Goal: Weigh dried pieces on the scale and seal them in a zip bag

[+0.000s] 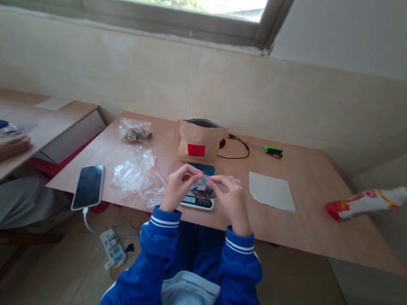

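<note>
Both my hands pinch the top of a small clear plastic bag [203, 191] with dark pieces inside. My left hand [181, 182] grips its left edge, and my right hand [230, 196] has the right edge between thumb and fingers. Under the bag is a kitchen scale [198, 203] with a white front and a small display. Whether the bag rests on the scale or hangs just over it, I cannot tell. Left of my left hand lies a pile of clear plastic bags [133, 175]. Behind the scale stands an open brown paper pouch [197, 144] with a red label.
On the table are a filled clear bag [135, 132], a phone [89, 186] on a charging cable, white paper [271, 191], a green-and-black tool [274, 152], a black cable [243, 153] and a red-white bottle [370, 202]. At the left table, another person's hand [9, 146] shows.
</note>
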